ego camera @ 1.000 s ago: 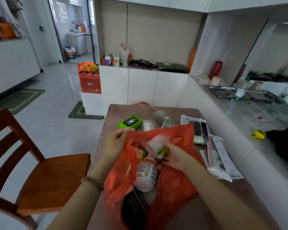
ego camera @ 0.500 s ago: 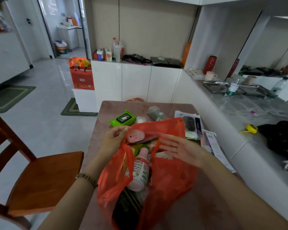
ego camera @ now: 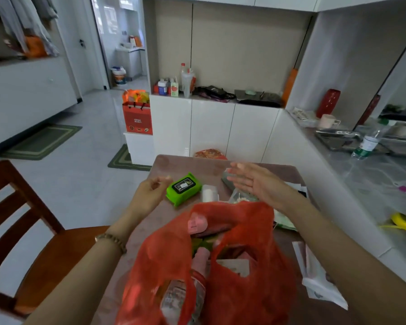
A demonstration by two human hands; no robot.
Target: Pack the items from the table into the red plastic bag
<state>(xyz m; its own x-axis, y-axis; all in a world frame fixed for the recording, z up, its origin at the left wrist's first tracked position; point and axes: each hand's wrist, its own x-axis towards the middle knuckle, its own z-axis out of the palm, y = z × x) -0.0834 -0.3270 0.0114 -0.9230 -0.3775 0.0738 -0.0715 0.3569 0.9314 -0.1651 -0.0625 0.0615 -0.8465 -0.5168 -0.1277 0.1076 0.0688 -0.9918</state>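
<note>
Right hand [ego camera: 256, 184] is held flat, empty, over counter [ego camera: 192, 167] items | left hand [ego camera: 150, 193] loosely curled, nothing gripped | red plastic bag [ego camera: 244, 289] lies part-filled at near edge | mouth is best held open before green wipes pack [ego camera: 184, 188] is lifted.

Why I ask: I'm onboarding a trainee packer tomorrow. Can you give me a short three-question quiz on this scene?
1. True or false: the green wipes pack is already inside the red plastic bag.
2. Multiple choice: the right hand is
A) gripping a handle of the bag
B) open with straight fingers, holding nothing
C) holding a bottle
3. Short answer: which wrist wears the beaded bracelet?

Key:
1. False. It lies on the table beyond the bag.
2. B
3. The wrist of the left hand.
</note>
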